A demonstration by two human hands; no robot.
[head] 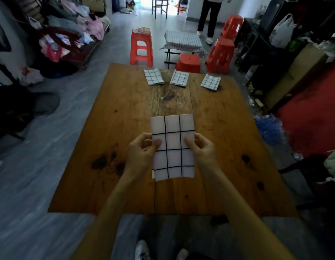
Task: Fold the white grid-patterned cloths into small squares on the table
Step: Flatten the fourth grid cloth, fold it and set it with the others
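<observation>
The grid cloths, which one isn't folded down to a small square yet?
The long cloth held by both hands; the three along the far edge are small squares.

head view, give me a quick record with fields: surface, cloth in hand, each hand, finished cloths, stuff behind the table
surface: wooden table
cloth in hand: white grid cloth, folded to a tall rectangle, not yet a small square
left hand: left hand pinches the cloth's left edge
right hand: right hand pinches the cloth's right edge
finished cloths: three folded squares in a row at the far edge, left folded cloth, middle folded cloth, right folded cloth
behind the table: red stools, small checked table
</observation>
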